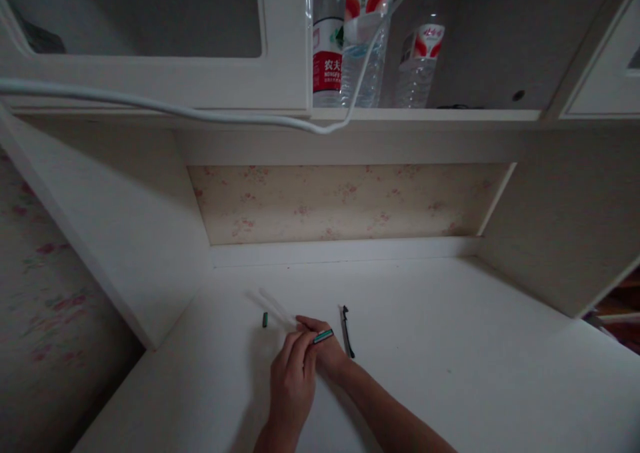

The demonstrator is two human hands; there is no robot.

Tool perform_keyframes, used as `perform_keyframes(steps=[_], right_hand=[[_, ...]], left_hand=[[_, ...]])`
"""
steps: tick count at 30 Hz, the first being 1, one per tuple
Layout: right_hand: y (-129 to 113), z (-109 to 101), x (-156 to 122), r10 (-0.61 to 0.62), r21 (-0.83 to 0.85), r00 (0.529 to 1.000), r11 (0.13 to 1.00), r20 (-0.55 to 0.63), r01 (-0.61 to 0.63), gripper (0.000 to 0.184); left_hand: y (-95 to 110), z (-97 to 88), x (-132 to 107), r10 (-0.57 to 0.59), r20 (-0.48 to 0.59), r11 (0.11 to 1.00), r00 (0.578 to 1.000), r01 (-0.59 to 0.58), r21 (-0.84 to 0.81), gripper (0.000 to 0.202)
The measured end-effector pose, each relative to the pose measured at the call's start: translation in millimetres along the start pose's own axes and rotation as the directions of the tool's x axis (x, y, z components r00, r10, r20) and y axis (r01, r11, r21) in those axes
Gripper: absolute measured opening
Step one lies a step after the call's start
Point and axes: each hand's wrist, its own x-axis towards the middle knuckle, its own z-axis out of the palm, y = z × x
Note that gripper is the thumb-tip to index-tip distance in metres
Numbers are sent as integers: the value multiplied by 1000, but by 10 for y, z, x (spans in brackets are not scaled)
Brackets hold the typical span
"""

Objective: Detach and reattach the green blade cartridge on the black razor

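My left hand (pixel 294 369) is closed, with a small green-and-black razor cartridge (pixel 323 336) at its fingertips, in front of the back of my right hand. My right hand (pixel 327 353) reaches in from the right, its fingers partly hidden behind the left. From its fingertips a clear plastic piece (pixel 277 306), long and thin, extends to the upper left; its exact kind is hard to make out. A second green razor cartridge (pixel 265 319) lies on the white desktop, left of both hands. Just right of my right hand lies a slim black razor handle (pixel 349 333).
The white desktop (pixel 425 319) is walled by side panels. Above it, a shelf holds several plastic water bottles (pixel 367 46). A white cable (pixel 200 113) hangs across the shelf front. Flowered wallpaper (pixel 345 203) shows at the back.
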Motion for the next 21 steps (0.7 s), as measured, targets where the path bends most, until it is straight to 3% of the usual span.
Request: perform_keyframes(steps=[3, 7, 11, 14, 18, 21], right_hand=[[-48, -282, -223, 68, 128, 998, 989, 20, -70, 45], [-62, -581, -590, 160, 426, 973, 878, 169, -218, 51], [-35, -712, -788, 297, 532, 953, 799, 57, -281, 31], [-12, -696, -854, 320, 439, 947, 848, 25, -298, 16], [-22, -585, -950, 196, 99, 976, 974, 100, -205, 48], [-73, -513, -1021, 171, -70, 971, 984, 166, -162, 59]], left_hand=[[0, 3, 5, -48, 9, 999, 999, 48, -13, 15], [-8, 26, -4, -87, 6, 996, 996, 86, 30, 14], [-12, 59, -29, -106, 25, 993, 994, 104, 63, 14], [7, 78, -49, -111, 35, 991, 993, 109, 73, 13], [47, 102, -75, -108, 69, 993, 992, 104, 63, 13], [62, 120, -94, -94, 80, 994, 992, 89, 58, 17]])
